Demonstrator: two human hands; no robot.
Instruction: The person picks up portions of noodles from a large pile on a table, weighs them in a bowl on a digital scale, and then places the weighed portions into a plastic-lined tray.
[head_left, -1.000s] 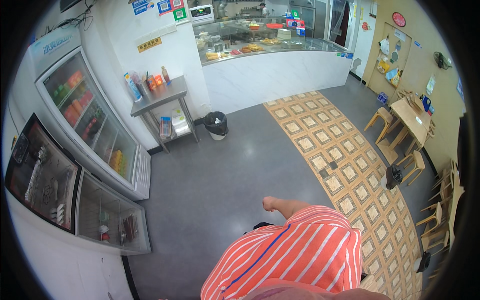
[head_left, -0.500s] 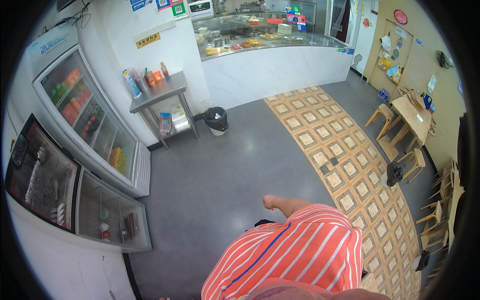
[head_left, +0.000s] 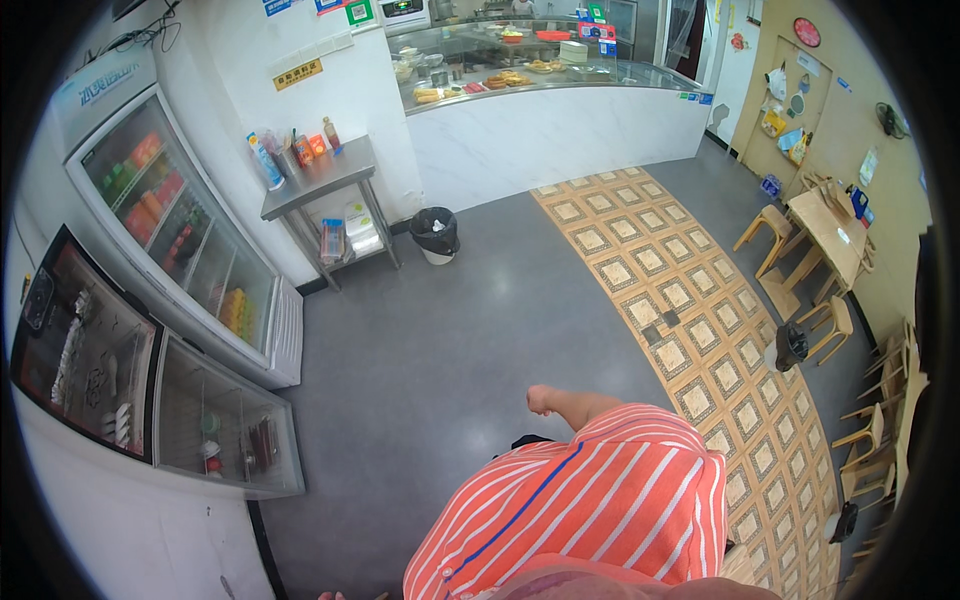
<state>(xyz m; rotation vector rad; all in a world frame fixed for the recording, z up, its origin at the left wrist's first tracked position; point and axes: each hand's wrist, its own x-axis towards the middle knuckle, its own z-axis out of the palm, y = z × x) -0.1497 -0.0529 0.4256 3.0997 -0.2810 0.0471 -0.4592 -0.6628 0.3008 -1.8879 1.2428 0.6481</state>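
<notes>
Writing: blue characters run across the header of the tall drinks fridge [head_left: 185, 220], upper left; dark characters on a narrow yellow sign [head_left: 298, 74], white wall, top left; a green code card [head_left: 359, 13] hangs near the top edge. More coloured cards [head_left: 597, 38] at the food counter [head_left: 560, 140], top centre; small labels at its right corner, too small to read.

Right hand [head_left: 541, 400], just below frame centre: fingers curled in, like a loose fist; cannot tell whether anything is inside. It is over the grey floor [head_left: 450, 320]. Left hand [head_left: 338, 596]: only fingertips at the lower edge, left of centre; cannot tell if spread or pressed together.

Shirt [head_left: 580, 500], nearest thing to the hands, lower centre: coral, white stripes, one blue line.

Edges: grey floor stretches from the right hand up to the counter base. Left bound: glass cabinet [head_left: 225, 425] and fridge. Upper left: metal table [head_left: 335, 172], bin [head_left: 435, 240] just beside it. Right bound: patterned strip [head_left: 672, 357], with wooden table [head_left: 825, 230] and stools beyond
</notes>
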